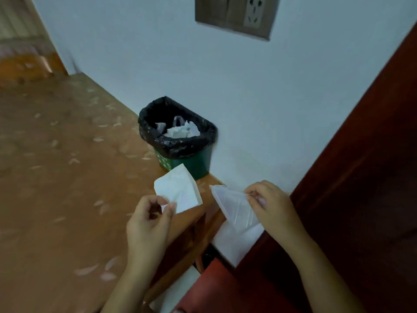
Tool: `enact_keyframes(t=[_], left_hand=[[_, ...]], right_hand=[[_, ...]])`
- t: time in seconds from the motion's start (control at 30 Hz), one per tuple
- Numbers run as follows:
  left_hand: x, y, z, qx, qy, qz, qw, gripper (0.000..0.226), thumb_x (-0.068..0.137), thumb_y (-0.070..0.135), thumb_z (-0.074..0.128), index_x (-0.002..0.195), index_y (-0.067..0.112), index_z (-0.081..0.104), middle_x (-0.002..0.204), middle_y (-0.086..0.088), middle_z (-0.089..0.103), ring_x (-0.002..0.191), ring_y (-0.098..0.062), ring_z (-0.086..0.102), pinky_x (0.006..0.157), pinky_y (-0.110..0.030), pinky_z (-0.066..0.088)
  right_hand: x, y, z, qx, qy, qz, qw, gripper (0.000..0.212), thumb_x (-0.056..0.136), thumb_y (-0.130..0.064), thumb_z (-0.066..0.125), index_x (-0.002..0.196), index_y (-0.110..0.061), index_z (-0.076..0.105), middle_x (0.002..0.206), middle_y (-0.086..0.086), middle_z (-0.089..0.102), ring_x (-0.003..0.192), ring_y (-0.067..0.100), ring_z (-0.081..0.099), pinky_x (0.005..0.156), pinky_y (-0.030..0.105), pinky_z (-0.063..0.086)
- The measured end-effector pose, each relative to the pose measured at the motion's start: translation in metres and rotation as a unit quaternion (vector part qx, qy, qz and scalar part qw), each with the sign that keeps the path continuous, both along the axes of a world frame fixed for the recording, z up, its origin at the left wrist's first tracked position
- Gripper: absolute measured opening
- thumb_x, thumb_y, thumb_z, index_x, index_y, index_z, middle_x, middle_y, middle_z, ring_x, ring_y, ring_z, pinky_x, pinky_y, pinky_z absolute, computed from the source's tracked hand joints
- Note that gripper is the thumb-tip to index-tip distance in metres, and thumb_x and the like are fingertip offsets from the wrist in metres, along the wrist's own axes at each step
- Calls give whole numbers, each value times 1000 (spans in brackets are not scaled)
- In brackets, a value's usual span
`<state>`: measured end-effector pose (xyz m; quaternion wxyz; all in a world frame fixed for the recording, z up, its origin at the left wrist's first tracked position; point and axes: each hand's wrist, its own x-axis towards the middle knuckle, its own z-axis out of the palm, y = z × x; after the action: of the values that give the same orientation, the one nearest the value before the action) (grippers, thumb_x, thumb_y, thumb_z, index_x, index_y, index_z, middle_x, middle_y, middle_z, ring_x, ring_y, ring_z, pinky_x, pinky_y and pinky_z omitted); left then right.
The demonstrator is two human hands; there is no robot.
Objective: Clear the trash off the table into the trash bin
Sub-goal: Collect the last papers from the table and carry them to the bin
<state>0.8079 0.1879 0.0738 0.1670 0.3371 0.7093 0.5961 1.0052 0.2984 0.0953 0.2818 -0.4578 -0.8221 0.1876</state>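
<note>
A small green trash bin (198, 163) lined with a black bag (158, 132) stands on the table's far right corner against the wall, with crumpled white paper inside. My left hand (149, 222) pinches a folded white tissue (178, 190) just in front of the bin. My right hand (270, 206) holds a clear triangular plastic wrapper (234, 208) by its upper edge, beyond the table's right edge and lower than the bin's rim.
The table (67, 177) carries a brown cloth with a pale leaf pattern. A white wall (248, 98) with a socket plate (237, 16) rises behind the bin. A dark red wooden panel (365, 177) stands at right, a red seat (216, 288) below.
</note>
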Motion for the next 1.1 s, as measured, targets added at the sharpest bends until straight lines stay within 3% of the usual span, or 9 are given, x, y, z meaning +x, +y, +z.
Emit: enact_keyframes(t=[0.1,0.23,0.37,0.53,0.63,0.77,1.0,1.1], left_hand=[[-36,20,4,6,-1,30,1000,22,78,12,69,71,27,55,70,0,59,63,-16,51,59,-26,41],[-73,50,5,3,9,47,999,22,78,12,69,69,26,55,64,5,56,57,-6,47,53,-13,38],[-93,71,8,-3,10,70,997,20,79,12,68,71,25,54,66,4,56,57,-7,47,56,-19,44],[-110,88,11,-3,14,108,994,19,80,9,67,72,21,54,67,5,57,58,-7,48,52,-16,39],[-114,94,12,-11,16,130,991,21,81,8,66,71,21,53,67,5,56,58,-4,49,52,-14,39],[-116,100,13,-18,5,156,988,19,81,8,66,72,19,53,66,4,55,56,-2,47,52,-13,39],[-119,107,16,-32,11,181,983,21,82,8,64,71,21,52,67,4,55,56,3,47,51,-8,40],[-118,114,16,-31,7,173,984,22,82,8,64,71,22,52,67,3,56,56,1,47,51,-11,39]], right_hand=[[-47,39,15,34,6,25,999,8,81,-4,60,85,-10,63,81,2,60,76,19,57,67,28,48],[-100,81,30,49,40,56,996,7,82,-2,58,85,-6,62,81,3,59,77,19,56,68,29,48],[-136,120,39,63,54,67,994,8,82,-2,57,87,-5,62,85,7,61,77,18,55,67,18,43],[-178,167,43,60,74,88,992,8,84,-3,55,87,-7,62,85,2,56,75,13,50,66,1,36],[-203,192,39,41,69,98,992,8,85,-7,54,89,-9,61,89,3,58,76,14,51,66,9,38],[-234,219,32,37,54,102,993,12,88,-12,50,93,-14,61,97,3,63,83,18,57,74,34,49],[-251,219,33,22,57,185,981,26,90,-7,46,114,-9,56,117,6,59,107,16,51,80,8,29],[-233,214,27,48,68,187,979,26,88,-7,49,113,-10,58,116,6,61,104,15,52,80,7,29]])
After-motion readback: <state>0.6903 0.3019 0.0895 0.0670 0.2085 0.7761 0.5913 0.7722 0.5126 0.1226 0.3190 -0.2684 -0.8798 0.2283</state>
